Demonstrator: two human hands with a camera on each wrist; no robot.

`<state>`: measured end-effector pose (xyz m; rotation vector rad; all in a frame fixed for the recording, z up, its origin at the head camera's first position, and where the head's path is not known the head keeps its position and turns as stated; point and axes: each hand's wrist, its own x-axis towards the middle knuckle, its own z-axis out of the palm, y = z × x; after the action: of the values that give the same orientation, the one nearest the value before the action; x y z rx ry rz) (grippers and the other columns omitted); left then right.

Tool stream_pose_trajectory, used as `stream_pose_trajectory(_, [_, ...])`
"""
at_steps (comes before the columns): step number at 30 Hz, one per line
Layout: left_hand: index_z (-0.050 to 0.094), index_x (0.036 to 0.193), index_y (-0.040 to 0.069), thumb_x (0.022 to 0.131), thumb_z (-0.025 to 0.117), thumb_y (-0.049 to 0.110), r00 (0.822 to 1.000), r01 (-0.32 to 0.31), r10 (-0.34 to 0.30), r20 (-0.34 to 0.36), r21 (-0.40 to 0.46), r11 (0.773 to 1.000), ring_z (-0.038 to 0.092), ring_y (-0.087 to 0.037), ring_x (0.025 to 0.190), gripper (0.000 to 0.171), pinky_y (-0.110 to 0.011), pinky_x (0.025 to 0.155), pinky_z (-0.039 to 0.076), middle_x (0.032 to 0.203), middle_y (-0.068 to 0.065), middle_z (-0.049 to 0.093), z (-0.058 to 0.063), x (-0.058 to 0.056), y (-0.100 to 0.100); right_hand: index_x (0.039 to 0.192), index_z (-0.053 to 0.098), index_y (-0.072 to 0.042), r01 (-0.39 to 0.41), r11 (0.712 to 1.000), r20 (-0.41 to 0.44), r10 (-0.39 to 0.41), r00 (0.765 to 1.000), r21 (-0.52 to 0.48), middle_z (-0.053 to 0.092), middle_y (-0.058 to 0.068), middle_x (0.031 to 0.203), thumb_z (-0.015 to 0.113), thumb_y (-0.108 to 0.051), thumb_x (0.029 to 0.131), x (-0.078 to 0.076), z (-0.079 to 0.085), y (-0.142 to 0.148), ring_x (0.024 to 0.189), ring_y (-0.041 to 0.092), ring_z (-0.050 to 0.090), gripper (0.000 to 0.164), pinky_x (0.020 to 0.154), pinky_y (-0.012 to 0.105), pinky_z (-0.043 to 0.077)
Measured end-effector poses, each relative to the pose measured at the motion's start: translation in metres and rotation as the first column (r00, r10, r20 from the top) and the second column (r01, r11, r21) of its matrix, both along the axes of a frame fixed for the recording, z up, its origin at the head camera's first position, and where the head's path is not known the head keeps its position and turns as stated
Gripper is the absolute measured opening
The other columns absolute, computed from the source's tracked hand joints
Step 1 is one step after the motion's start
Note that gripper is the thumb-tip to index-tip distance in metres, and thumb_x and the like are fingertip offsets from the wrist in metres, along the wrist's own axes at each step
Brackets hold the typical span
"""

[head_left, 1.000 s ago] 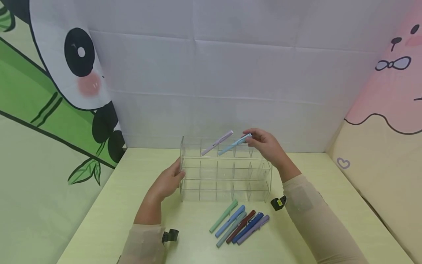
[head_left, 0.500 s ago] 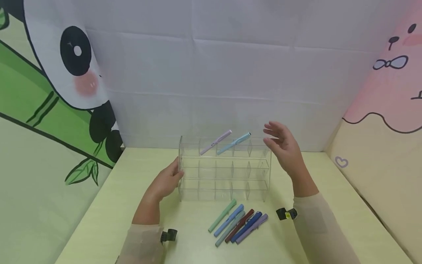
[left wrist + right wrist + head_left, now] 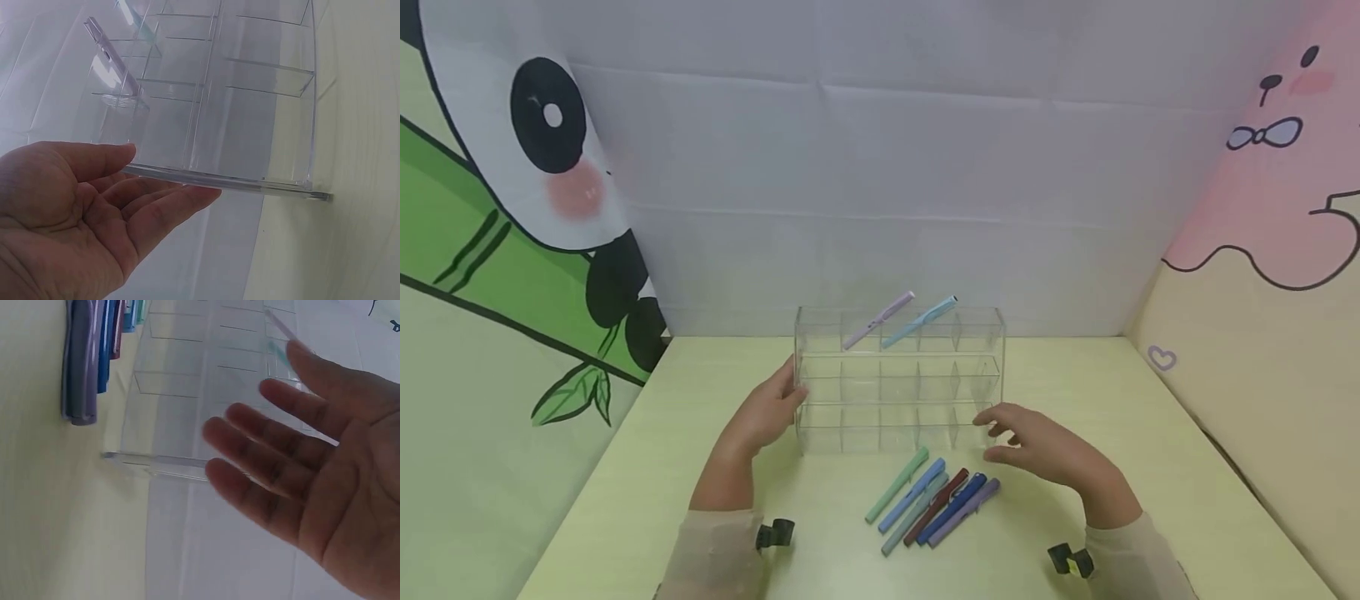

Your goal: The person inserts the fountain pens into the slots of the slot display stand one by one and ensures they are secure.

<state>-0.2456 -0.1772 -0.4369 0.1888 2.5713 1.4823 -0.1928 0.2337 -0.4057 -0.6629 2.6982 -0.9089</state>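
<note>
A clear plastic pen rack [image 3: 898, 387] with tiered compartments stands on the table. My left hand [image 3: 767, 414] holds its left side panel, thumb in front and fingers behind, as the left wrist view shows. A lilac pen [image 3: 878, 320] and a light blue pen [image 3: 919, 322] lean in separate top-tier compartments. My right hand [image 3: 1037, 446] hovers near the rack's lower right corner, fingers spread and holding nothing. Before the rack lie several capped pens side by side: green [image 3: 897, 485], blue [image 3: 912, 496], grey-green [image 3: 915, 514], dark red [image 3: 937, 507], dark blue [image 3: 952, 509] and purple [image 3: 965, 512].
The pale yellow table [image 3: 625, 500] runs back to a white cloth wall [image 3: 910, 167]. Cartoon-printed panels stand at both sides, a panda [image 3: 561, 133] on the left and a pink figure [image 3: 1240, 200] on the right.
My right hand has let go of the light blue pen, leaving it in the top tier, and has come down toward the loose pens. The left hand stays on the rack.
</note>
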Motion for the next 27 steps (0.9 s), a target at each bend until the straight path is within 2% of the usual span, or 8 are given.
stream_pose_trajectory(2, [0.007, 0.157, 0.040, 0.106, 0.044, 0.032, 1.000, -0.001, 0.001, 0.000, 0.006, 1.000, 0.038, -0.040, 0.140, 0.063, -0.056, 0.101, 0.048, 0.160, -0.012, 0.028, 0.001, 0.000, -0.001, 0.129, 0.058, -0.014, -0.016, 0.999, 0.094, 0.013, 0.995, 0.030, 0.060, 0.005, 0.129, 0.071, -0.030, 0.091, 0.000, -0.007, -0.002, 0.117, 0.030, 0.059, 0.043, 0.092, 0.047, 0.052])
stream_pose_trajectory(4, [0.007, 0.157, 0.041, 0.106, 0.044, 0.033, 1.000, 0.001, -0.001, 0.009, 0.018, 1.000, 0.037, -0.040, 0.141, 0.063, -0.057, 0.102, 0.047, 0.161, -0.011, 0.027, 0.001, 0.001, -0.002, 0.122, 0.061, -0.010, -0.035, 0.997, 0.138, 0.025, 0.990, 0.063, 0.062, 0.007, 0.123, 0.073, -0.023, 0.089, 0.000, -0.016, -0.005, 0.114, 0.032, 0.059, 0.037, 0.090, 0.047, 0.053])
stream_pose_trajectory(7, [0.007, 0.156, 0.045, 0.106, 0.043, 0.034, 1.000, 0.005, -0.006, 0.023, 0.039, 0.999, 0.035, -0.039, 0.142, 0.062, -0.058, 0.103, 0.046, 0.162, -0.009, 0.026, 0.001, 0.001, -0.002, 0.109, 0.063, -0.009, -0.058, 0.989, 0.142, 0.038, 0.989, 0.139, 0.063, 0.005, 0.111, 0.076, -0.013, 0.085, 0.000, -0.027, -0.009, 0.103, 0.028, 0.060, 0.027, 0.083, 0.045, 0.054])
stream_pose_trajectory(9, [0.007, 0.155, 0.047, 0.106, 0.043, 0.035, 1.000, 0.008, -0.009, 0.022, 0.038, 0.999, 0.034, -0.039, 0.143, 0.062, -0.058, 0.103, 0.046, 0.162, -0.010, 0.025, 0.002, 0.001, -0.003, 0.100, 0.063, -0.011, -0.067, 0.978, 0.129, 0.042, 0.991, 0.195, 0.061, 0.001, 0.101, 0.077, -0.010, 0.084, -0.001, -0.035, -0.010, 0.092, 0.022, 0.058, 0.021, 0.075, 0.039, 0.052])
stream_pose_trajectory(13, [0.007, 0.155, 0.046, 0.106, 0.043, 0.034, 1.000, 0.008, -0.009, 0.014, 0.028, 1.000, 0.035, -0.040, 0.142, 0.062, -0.058, 0.102, 0.046, 0.161, -0.011, 0.026, 0.002, 0.002, -0.002, 0.093, 0.062, -0.013, -0.070, 0.968, 0.110, 0.044, 0.993, 0.241, 0.056, -0.001, 0.089, 0.077, -0.006, 0.082, -0.003, -0.047, -0.012, 0.080, 0.016, 0.049, 0.021, 0.068, 0.033, 0.046])
stream_pose_trajectory(19, [0.008, 0.156, 0.043, 0.106, 0.044, 0.033, 1.000, 0.007, -0.008, 0.014, 0.036, 0.999, 0.036, -0.040, 0.141, 0.063, -0.057, 0.102, 0.047, 0.161, -0.011, 0.027, 0.001, 0.003, -0.002, 0.090, 0.060, -0.015, -0.049, 0.972, 0.141, 0.016, 0.990, 0.232, 0.055, -0.002, 0.085, 0.079, -0.001, 0.078, -0.005, -0.053, -0.014, 0.078, 0.016, 0.050, 0.027, 0.065, 0.032, 0.044])
stream_pose_trajectory(27, [0.008, 0.157, 0.041, 0.106, 0.044, 0.032, 1.000, 0.011, -0.012, 0.007, 0.042, 0.999, 0.035, -0.040, 0.142, 0.063, -0.055, 0.101, 0.048, 0.161, -0.014, 0.026, 0.001, 0.003, -0.002, 0.086, 0.062, -0.014, -0.027, 0.954, 0.149, -0.019, 0.989, 0.299, 0.055, -0.002, 0.081, 0.081, -0.004, 0.077, -0.004, -0.051, -0.014, 0.076, 0.017, 0.049, 0.023, 0.066, 0.034, 0.044])
